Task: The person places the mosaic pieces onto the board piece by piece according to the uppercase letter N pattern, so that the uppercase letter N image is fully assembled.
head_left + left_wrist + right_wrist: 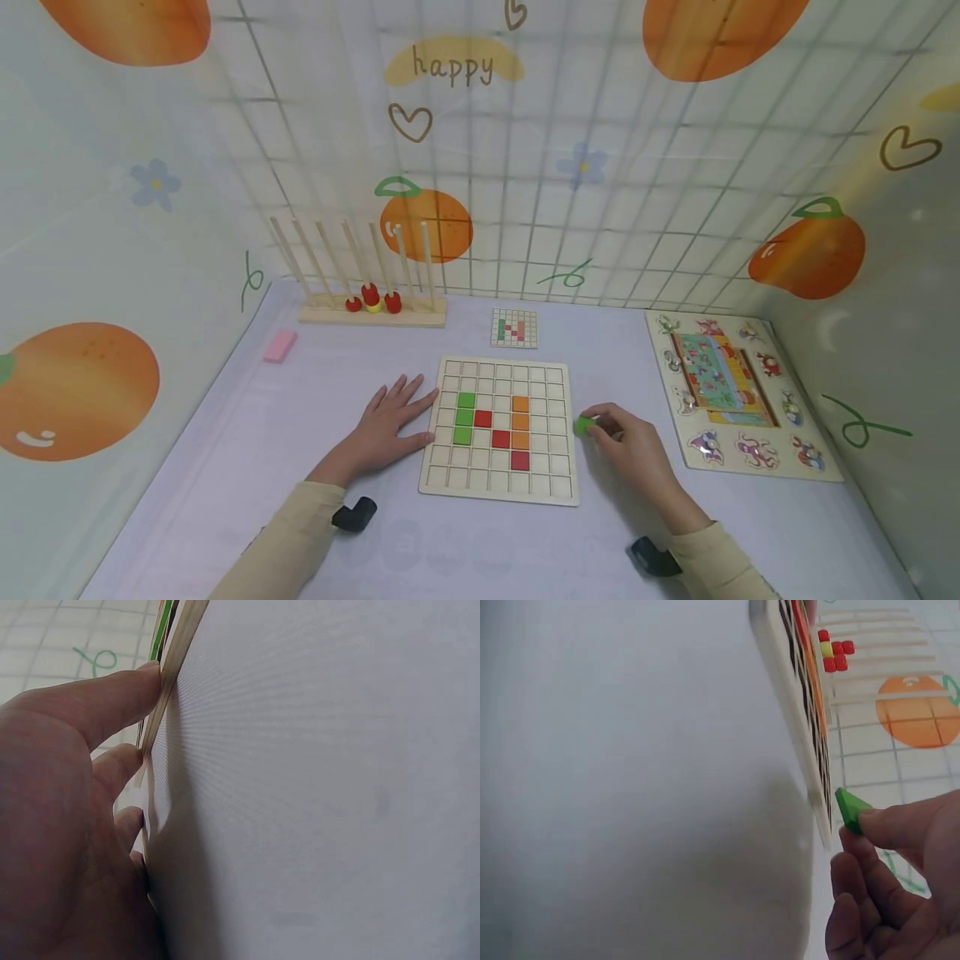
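Observation:
A wooden grid board (450,477) lies in the middle of the table, its cells holding green tiles (464,417), red tiles (500,439) and orange tiles (520,422). At the board's left edge my left hand (387,425) rests with fingers spread, thumb and forefinger touching the rim; the left wrist view shows the same contact. My right hand (628,443), just off the board's right edge, pinches a green tile (850,809) between thumb and forefinger. Behind the board lies a small pattern card (514,328) with a similar coloured layout.
At the back left stands a wooden peg rack (322,314) with several red beads and a yellow one. A pink block (281,346) lies at the left. On the right is a picture puzzle board (705,460). A printed curtain (495,167) closes off the back.

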`<state>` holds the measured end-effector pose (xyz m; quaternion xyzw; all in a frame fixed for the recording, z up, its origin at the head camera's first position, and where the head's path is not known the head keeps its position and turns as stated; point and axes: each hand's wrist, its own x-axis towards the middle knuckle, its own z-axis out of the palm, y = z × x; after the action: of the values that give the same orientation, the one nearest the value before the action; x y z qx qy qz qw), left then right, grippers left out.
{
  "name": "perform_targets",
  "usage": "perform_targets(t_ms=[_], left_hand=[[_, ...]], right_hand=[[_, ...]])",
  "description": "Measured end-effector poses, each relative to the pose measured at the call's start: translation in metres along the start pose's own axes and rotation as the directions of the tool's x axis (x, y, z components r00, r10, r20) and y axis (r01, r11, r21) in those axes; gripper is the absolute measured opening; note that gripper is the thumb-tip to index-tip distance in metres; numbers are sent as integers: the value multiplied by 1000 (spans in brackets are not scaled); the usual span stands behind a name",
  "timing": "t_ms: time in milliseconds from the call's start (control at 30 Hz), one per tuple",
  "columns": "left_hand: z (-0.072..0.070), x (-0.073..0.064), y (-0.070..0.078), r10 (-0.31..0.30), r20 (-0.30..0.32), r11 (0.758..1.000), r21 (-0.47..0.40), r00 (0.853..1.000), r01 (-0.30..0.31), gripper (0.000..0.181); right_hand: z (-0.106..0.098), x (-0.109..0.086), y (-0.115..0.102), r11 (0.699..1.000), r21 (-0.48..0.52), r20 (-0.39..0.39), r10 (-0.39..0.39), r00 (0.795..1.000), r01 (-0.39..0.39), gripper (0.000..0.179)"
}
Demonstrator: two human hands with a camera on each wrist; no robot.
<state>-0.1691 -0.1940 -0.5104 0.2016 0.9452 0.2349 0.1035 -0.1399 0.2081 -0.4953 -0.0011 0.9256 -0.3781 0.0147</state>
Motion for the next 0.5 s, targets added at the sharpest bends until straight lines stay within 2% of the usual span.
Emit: perform_targets(t_ms=[300, 500], left_hand=[[-1, -1, 0, -4, 7, 1000, 11, 1000, 4, 74], [0, -1, -1, 7, -3, 1000, 11, 1000, -7, 74]], right_hand=[[11, -4, -15, 1000, 27, 54, 1, 999, -3, 16], [21, -6, -25, 997, 67, 72, -32, 997, 27, 19]])
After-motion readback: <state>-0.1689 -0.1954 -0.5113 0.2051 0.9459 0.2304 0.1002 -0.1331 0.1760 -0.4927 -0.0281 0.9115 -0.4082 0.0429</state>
